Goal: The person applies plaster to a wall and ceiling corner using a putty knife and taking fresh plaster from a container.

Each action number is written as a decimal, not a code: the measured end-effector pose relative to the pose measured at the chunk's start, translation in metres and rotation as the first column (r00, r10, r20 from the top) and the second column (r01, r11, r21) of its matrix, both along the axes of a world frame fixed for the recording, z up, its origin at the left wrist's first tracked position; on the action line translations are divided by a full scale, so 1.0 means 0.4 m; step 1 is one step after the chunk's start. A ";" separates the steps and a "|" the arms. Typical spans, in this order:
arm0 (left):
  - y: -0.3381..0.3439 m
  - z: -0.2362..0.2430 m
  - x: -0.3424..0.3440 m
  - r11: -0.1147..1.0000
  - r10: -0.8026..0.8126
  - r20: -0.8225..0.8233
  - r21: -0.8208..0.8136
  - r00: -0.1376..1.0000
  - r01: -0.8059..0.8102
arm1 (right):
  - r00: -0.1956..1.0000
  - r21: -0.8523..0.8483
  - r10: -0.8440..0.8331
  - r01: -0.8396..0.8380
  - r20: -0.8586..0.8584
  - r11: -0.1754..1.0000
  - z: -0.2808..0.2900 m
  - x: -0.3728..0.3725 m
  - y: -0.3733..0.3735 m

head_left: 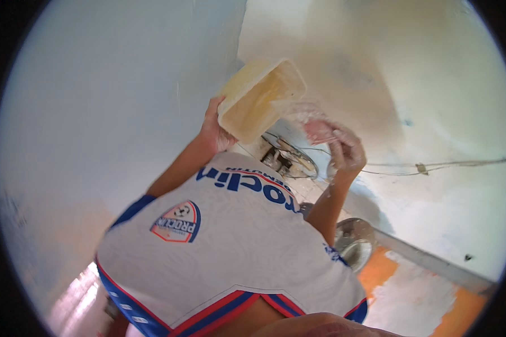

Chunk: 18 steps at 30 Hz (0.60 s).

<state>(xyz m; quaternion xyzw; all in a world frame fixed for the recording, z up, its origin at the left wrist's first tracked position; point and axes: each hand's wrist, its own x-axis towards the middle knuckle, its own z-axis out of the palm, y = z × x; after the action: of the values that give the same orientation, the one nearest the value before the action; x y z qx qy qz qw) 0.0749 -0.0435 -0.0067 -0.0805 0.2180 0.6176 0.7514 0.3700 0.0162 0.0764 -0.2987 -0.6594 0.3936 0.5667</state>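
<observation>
My left hand [215, 128] grips the near left side of a pale yellow rectangular plastic tub [243, 80]. The tub is tilted, its opening turned to the right, with smears of whitish paste along its inner walls. Closed around the reddish handle of a putty knife [319, 131] is my right hand [347, 150], its fingers coated with white paste. The knife's pale, paste-covered blade points left, at the tub's opening; whether it touches the tub I cannot tell.
A bluish wall [118, 78] stands at the left and meets a cream, patchy wall [343, 50]. A cable [388, 172] runs along the right wall. Below the tub lies a round wire-rimmed object [301, 159]. A metal-looking bucket [355, 242] stands at lower right near an orange-and-white patched surface [379, 267].
</observation>
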 end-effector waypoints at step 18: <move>0.022 0.109 0.344 0.980 -0.179 -0.096 0.075 0.979 0.186 | 0.630 0.190 0.053 -0.311 0.775 0.931 0.145 0.171 -0.048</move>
<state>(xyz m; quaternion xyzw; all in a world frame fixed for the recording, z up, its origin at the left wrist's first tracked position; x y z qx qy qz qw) 0.2124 -0.0347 0.0367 -0.0011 0.2314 0.5575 0.7973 0.4384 -0.0029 0.1343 -0.2750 -0.9146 0.1815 0.2346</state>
